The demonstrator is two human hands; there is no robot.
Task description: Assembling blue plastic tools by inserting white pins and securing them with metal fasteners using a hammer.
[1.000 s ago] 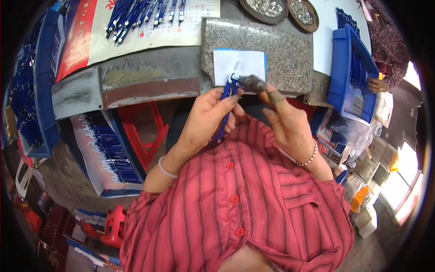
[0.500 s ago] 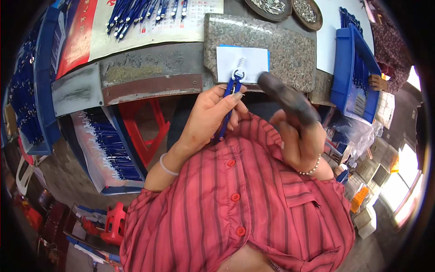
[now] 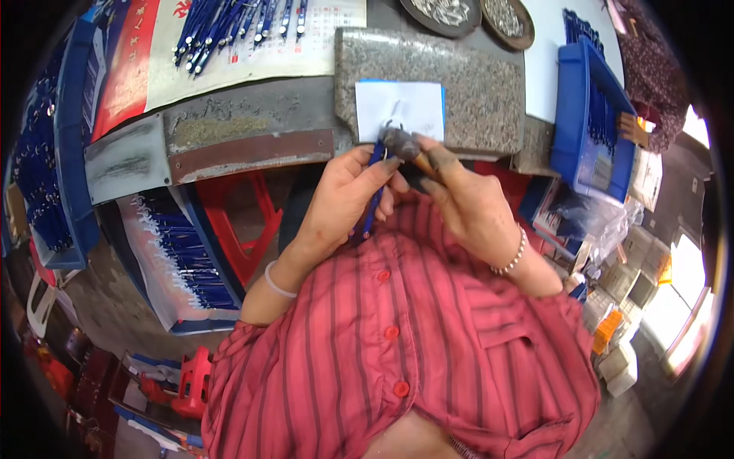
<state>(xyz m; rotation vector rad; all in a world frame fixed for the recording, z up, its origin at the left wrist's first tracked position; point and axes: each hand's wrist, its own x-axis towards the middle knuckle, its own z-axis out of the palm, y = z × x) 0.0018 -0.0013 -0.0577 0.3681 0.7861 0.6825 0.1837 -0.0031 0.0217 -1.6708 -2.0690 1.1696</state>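
While your left hand [image 3: 336,199] pinches the blue strap [image 3: 372,208] between thumb and fingers, your right hand [image 3: 474,203] is closed around the handle of the hammer [image 3: 404,144]. The strap sits in front of you, at the near edge of the stone slab [image 3: 482,92] on the table [image 3: 252,153]. Its long axis runs away from your body, leaning slightly right at the far end, and its loose lower end hangs near your shirt [image 3: 344,329]. Your left hand is the nearer one, directly on the strap; your right lies off to the right, with only the hammer reaching across. The relation that matters is between hammer head and strap: the head covers the strap's far end, just beyond your left fingertips, over the near side of the white paper pad [image 3: 376,103]. You cannot tell from this angle whether the head touches the strap or hangs just above it. The hammer's handle slants back toward your right palm, crossing the strap's line.
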